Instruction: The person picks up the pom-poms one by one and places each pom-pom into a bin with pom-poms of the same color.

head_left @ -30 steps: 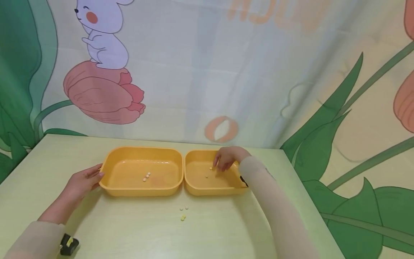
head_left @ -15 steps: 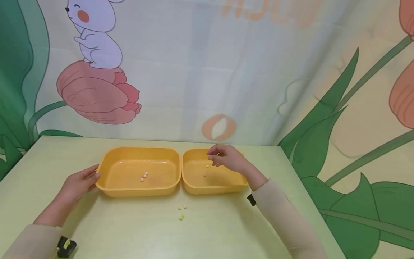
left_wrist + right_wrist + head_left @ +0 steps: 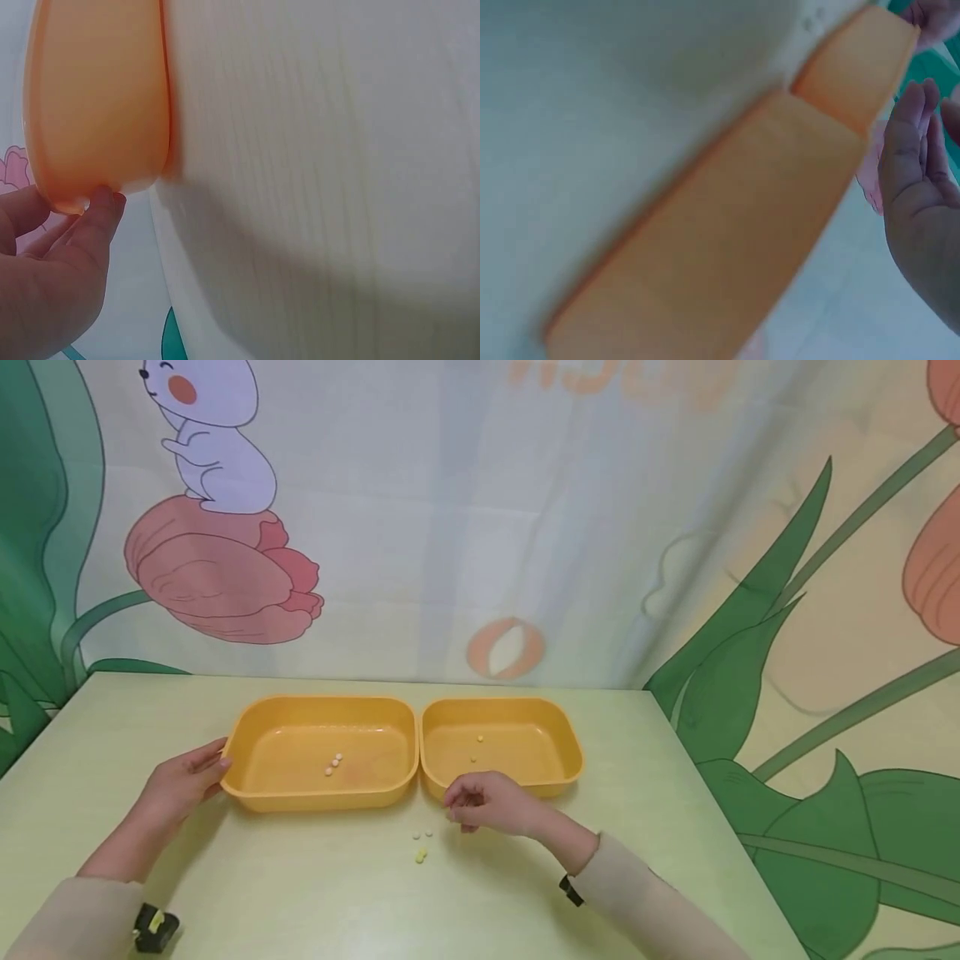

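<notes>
At the left end of the larger yellow tray [image 3: 322, 802], my left hand [image 3: 180, 785] grips the rim between thumb and fingers. The left wrist view shows the same hand [image 3: 60, 270] at the corner of the tray [image 3: 105, 90]. My right hand [image 3: 487, 806] is over the table just in front of the smaller yellow tray [image 3: 532, 756], its fingers loosely bent and no object visible in them. In front of the trays lie white beads [image 3: 429, 833] and yellow beads [image 3: 421, 856]. Pale beads [image 3: 333, 765] lie in the larger tray, and two small yellowish beads [image 3: 480, 739] in the smaller one.
Both trays stand side by side on a pale table [image 3: 315, 893]. A printed curtain [image 3: 390, 527] with a white animal and tulips hangs behind it. A black wrist device [image 3: 156, 928] is strapped at the left sleeve.
My right hand has lifted out of the smaller tray and come forward and left, to its front edge near the loose beads. My left hand stays on the larger tray.
</notes>
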A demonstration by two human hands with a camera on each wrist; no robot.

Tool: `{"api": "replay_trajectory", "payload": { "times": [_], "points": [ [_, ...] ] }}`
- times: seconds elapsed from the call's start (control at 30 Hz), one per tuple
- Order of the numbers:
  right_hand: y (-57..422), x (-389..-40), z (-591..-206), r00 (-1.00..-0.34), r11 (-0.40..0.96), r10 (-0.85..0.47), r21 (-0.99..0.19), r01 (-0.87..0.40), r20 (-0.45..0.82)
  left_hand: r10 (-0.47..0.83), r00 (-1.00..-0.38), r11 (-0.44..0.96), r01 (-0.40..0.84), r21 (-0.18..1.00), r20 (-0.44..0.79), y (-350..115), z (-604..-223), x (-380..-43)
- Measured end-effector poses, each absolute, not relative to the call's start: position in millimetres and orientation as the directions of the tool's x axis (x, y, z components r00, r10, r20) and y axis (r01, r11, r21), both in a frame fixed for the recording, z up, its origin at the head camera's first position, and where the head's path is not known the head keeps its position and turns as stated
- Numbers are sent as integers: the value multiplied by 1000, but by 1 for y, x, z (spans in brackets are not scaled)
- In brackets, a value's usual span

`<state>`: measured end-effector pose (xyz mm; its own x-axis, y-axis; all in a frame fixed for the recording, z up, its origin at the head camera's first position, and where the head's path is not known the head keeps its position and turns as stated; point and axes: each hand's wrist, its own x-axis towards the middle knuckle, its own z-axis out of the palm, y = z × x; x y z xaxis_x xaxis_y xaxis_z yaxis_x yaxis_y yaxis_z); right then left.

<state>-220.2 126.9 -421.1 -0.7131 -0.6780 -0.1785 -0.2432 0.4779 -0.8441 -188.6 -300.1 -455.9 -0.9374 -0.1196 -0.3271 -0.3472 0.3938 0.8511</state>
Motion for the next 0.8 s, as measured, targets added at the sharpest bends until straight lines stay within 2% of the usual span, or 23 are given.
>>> {"api": "replay_trajectory", "payload": {
  "times": [0.13,0.33,0.57,0.8],
  "points": [
    [118,-214,-438,-732,554,-646,-792,-256,-216,-120,-937,390,-349,852,-329,-300,-456,-189],
    [108,-214,-454,-741,636,-637,-689,-347,-215,-131,-935,384,-355,852,-330,-299,-455,-189],
    [98,-212,-462,-757,691,-607,-631,-353,-242,-124,-940,392,-341,855,-318,-301,-455,-189],
    [92,-215,-469,-759,704,-615,-582,-407,-213,-128,-938,390,-347,853,-323,-300,-455,-188]
  ]
}}
